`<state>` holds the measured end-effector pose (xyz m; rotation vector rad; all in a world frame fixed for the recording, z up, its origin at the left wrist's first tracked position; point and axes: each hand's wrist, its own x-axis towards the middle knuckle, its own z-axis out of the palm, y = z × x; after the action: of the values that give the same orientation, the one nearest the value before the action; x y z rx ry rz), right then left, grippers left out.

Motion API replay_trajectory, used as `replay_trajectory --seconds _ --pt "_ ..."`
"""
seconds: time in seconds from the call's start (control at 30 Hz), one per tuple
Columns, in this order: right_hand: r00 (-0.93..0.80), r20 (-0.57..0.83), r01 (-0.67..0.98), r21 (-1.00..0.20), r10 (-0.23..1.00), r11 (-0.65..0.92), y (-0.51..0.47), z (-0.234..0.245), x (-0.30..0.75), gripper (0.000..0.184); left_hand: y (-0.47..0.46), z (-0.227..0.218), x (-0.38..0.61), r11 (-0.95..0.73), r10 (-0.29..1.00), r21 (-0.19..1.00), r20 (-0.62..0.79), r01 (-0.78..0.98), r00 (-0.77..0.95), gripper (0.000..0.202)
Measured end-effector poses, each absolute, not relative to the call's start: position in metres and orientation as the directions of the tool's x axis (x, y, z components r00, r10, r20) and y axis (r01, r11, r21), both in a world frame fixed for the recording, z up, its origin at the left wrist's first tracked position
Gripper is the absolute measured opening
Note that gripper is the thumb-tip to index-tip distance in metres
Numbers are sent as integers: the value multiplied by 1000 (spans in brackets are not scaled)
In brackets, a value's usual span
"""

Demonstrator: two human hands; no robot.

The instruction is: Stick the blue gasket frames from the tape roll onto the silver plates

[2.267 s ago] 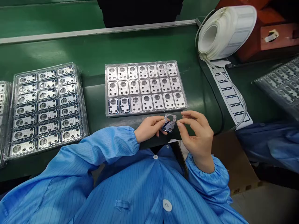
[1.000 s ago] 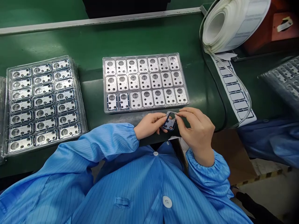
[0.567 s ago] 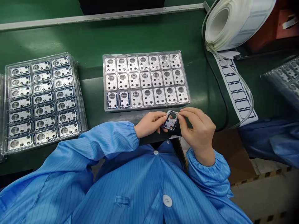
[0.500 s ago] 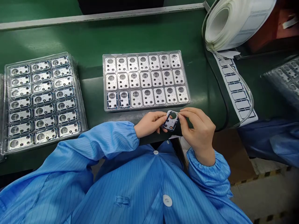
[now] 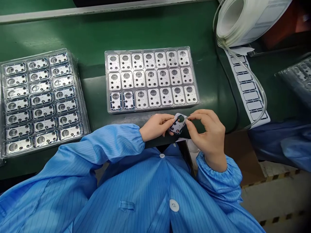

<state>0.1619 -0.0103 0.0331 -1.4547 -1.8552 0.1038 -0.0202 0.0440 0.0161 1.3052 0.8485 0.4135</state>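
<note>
Both my hands hold a small metal plate (image 5: 178, 123) with a round hole and dark blue edging, just in front of the bench edge. My left hand (image 5: 155, 126) grips its left side, and my right hand (image 5: 206, 132) pinches its upper right corner. Nearest them lies a transparent plastic tray (image 5: 150, 111) of silver plates in three rows. Two plates at the left end of its front row (image 5: 122, 100) show blue edging. Farther left stands a stack of similar trays (image 5: 46, 147).
A green bench (image 5: 145, 29) runs across the view. A white label roll (image 5: 243, 26) feeds a label strip (image 5: 250, 94) at right, beside a transparent tube (image 5: 264, 103). Another tray (image 5: 296, 74) and a co-worker's blue sleeve (image 5: 277, 145) lie beyond. Cardboard (image 5: 243, 155) sits below the bench.
The plate has turned in my fingers, its top now leaning right, and my right hand has shifted to its upper corner. The bench and trays have slid upward in the view.
</note>
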Motion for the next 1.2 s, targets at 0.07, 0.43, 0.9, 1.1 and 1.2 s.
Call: replay_trajectory --seconds 0.07,0.43,0.9,1.1,1.2 --pt "-49 486 802 -501 873 324 -11 34 162 4 44 16 -19 256 699 950 -311 180 644 31" --pt "-96 427 834 -459 899 307 -12 36 160 9 44 13 -20 219 707 964 -264 152 657 32" --pt "-157 476 895 -301 866 328 -11 29 162 7 44 14 -19 216 706 963 -270 163 655 32" --pt "-180 493 910 -245 851 335 -13 28 162 7 44 12 -19 209 704 965 -260 157 661 32" --pt "-183 503 909 -241 845 340 -14 28 162 6 45 12 -20 213 704 964 -263 157 660 32"
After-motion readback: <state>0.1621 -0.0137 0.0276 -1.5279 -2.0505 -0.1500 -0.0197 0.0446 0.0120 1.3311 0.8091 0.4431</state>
